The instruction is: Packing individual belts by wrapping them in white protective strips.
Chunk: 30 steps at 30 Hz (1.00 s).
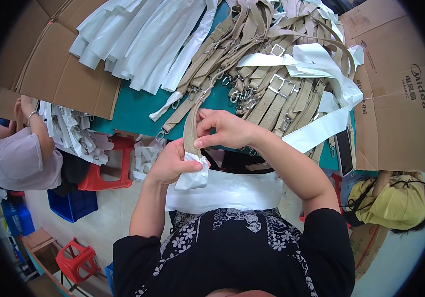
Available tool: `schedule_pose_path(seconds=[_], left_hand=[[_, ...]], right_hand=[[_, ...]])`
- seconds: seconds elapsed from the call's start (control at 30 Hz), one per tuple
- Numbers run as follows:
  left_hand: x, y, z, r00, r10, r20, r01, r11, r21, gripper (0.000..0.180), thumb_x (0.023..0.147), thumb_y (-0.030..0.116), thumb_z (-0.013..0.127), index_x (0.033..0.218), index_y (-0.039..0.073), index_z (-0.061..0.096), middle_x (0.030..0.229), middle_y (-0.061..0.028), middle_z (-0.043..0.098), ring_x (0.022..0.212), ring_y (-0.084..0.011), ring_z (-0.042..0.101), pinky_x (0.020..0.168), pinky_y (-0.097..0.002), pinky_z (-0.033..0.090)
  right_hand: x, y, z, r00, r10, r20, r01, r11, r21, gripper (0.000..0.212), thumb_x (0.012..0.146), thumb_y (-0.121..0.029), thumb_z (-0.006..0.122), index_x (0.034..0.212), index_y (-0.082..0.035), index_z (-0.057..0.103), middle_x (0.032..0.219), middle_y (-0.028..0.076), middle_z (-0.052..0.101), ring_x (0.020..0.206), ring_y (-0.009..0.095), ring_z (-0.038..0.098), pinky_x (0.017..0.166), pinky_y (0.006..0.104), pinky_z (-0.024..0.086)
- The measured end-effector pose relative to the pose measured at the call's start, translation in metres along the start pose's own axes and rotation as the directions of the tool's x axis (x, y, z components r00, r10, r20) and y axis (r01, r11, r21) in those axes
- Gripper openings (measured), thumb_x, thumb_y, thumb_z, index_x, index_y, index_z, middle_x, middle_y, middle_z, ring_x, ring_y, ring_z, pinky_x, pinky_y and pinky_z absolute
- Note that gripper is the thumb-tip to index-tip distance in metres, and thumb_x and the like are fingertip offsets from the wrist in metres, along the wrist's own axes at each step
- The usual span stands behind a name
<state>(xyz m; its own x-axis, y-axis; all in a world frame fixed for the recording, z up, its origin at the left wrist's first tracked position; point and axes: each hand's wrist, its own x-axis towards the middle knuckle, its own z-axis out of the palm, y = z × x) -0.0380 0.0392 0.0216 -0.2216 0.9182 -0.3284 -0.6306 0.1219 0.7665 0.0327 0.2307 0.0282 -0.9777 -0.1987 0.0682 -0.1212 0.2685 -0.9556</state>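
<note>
A tan strap (190, 129) hangs over the near table edge in front of me, its lower end inside a white wrapping sleeve (192, 180). My left hand (167, 162) grips this wrapped end between thumb and fingers. Just above, my right hand (225, 129) pinches the strap with thumb and forefinger. Beyond my hands lies a heap of tan straps (267, 101) with metal buckles and swivel clasps. Loose white wrapping strips (316, 64) lie over the heap, and several flat white sleeves (143, 44) are spread at the far left. Another white sheet (227, 190) lies across my lap.
Cardboard walls stand at the left (69, 64) and right (390, 94) of the green table (138, 111). Co-workers sit at the left (24, 153) and right (395, 203). Red stools (116, 166) and a blue crate (74, 204) are on the floor at left.
</note>
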Motion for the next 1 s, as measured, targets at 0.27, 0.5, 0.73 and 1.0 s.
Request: schedule_pose_path(seconds=[0.27, 0.5, 0.73, 1.0], left_hand=[[0.009, -0.009, 0.0, 0.963, 0.159, -0.216, -0.147, 0.987, 0.071, 0.067, 0.07, -0.005, 0.07, 0.129, -0.002, 0.037, 0.092, -0.0081, 0.063, 0.08, -0.0112, 0.062, 0.069, -0.0224, 0.051], [0.0, -0.042, -0.009, 0.85, 0.366, -0.378, -0.305, 0.928, 0.212, 0.051, 0.076, 0.001, 0.068, 0.119, -0.001, 0.042, 0.1, -0.0072, 0.053, 0.078, -0.0106, 0.06, 0.067, -0.0199, 0.049], [-0.017, -0.049, -0.018, 0.846, 0.255, -0.468, -0.264, 0.963, 0.046, 0.015, 0.081, 0.007, 0.066, 0.092, 0.0, 0.058, 0.088, -0.003, 0.061, 0.076, -0.0069, 0.056, 0.068, -0.0194, 0.045], [-0.004, -0.037, -0.014, 0.934, 0.057, -0.353, -0.026, 0.995, 0.091, 0.03, 0.083, 0.009, 0.062, 0.111, -0.001, 0.058, 0.089, -0.0021, 0.063, 0.074, -0.0047, 0.055, 0.065, -0.0185, 0.044]], right_hand=[[-0.018, 0.004, 0.025, 0.952, 0.114, -0.284, -0.129, 0.991, -0.034, 0.02, 0.071, -0.024, 0.072, 0.075, -0.006, 0.065, 0.114, 0.013, 0.051, 0.11, 0.027, 0.045, 0.096, 0.0358, 0.032], [-0.032, -0.004, 0.048, 0.88, 0.36, -0.311, -0.336, 0.933, 0.13, 0.019, 0.076, -0.024, 0.069, 0.076, -0.005, 0.067, 0.099, 0.011, 0.06, 0.09, 0.021, 0.057, 0.079, 0.0321, 0.045], [-0.032, -0.007, 0.065, 0.794, 0.597, -0.118, -0.363, 0.621, 0.695, 0.017, 0.081, -0.016, 0.067, 0.086, 0.0, 0.063, 0.073, 0.001, 0.063, 0.062, 0.006, 0.057, 0.054, 0.019, 0.045], [-0.056, 0.001, 0.076, 0.819, 0.499, -0.282, -0.464, 0.866, 0.185, 0.016, 0.081, -0.015, 0.065, 0.087, 0.0, 0.06, 0.072, 0.003, 0.063, 0.062, 0.008, 0.06, 0.057, 0.0221, 0.047]])
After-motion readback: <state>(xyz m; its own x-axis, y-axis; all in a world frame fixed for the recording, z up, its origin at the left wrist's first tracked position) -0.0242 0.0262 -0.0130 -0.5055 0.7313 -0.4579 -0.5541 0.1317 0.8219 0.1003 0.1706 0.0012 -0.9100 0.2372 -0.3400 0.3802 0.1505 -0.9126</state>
